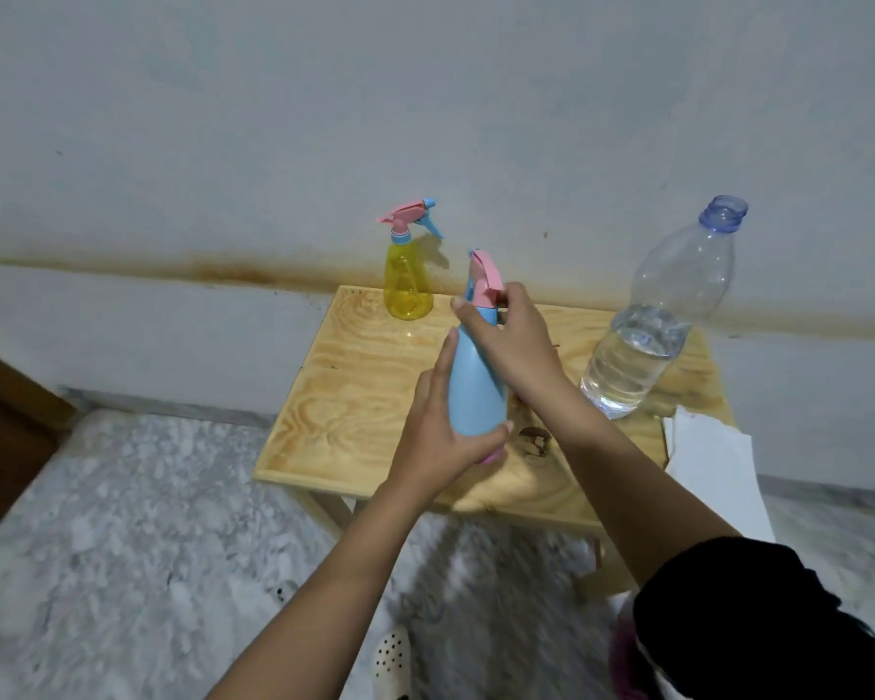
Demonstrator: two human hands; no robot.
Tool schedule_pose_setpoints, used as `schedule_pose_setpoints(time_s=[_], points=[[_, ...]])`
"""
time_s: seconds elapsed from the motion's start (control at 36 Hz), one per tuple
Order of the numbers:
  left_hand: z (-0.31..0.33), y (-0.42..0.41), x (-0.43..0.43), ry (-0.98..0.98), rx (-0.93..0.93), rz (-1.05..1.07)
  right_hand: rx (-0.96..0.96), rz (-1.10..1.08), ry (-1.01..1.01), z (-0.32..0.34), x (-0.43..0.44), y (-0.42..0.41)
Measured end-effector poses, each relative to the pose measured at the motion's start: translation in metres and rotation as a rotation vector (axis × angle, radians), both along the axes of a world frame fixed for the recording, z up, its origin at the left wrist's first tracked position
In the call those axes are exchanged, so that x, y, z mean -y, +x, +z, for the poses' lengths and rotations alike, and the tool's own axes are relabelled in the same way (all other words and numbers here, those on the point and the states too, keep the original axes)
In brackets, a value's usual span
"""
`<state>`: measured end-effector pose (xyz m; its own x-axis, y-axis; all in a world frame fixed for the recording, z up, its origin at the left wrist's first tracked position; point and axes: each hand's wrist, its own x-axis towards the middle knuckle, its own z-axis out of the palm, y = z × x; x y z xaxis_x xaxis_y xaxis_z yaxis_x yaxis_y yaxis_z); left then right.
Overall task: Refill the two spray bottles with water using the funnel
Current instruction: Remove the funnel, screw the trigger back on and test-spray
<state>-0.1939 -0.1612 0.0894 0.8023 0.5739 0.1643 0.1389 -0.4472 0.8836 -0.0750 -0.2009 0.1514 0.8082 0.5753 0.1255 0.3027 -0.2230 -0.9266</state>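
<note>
Wooden table (354, 396) sits mid-frame against the wall, so the free room is toward me. Open water bottle (647, 336) is right of centre, partly full. Blue spray bottle (476, 386) is dead centre: my left hand (440, 437) wraps its base to steady it, and my right hand (516, 346) pinches the pink head (unscrewing, I'd guess). Yellow spray bottle (407, 280) stands behind it, capped. No funnel in sight.
</note>
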Motion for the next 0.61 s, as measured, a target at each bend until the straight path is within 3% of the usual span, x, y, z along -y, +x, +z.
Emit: schedule_pose_setpoints(time_s=[0.33,0.42,0.61], points=[[0.002,-0.014,0.012,0.012,-0.086,0.041,-0.201,-0.044,0.119,-0.001,-0.022,-0.005],[-0.001,-0.066,0.040,-0.040,-0.082,0.197,-0.228,0.172,0.055,-0.009,-0.013,-0.057],[-0.004,-0.067,0.045,-0.120,-0.080,0.172,-0.214,0.144,0.045,-0.015,-0.013,-0.056]])
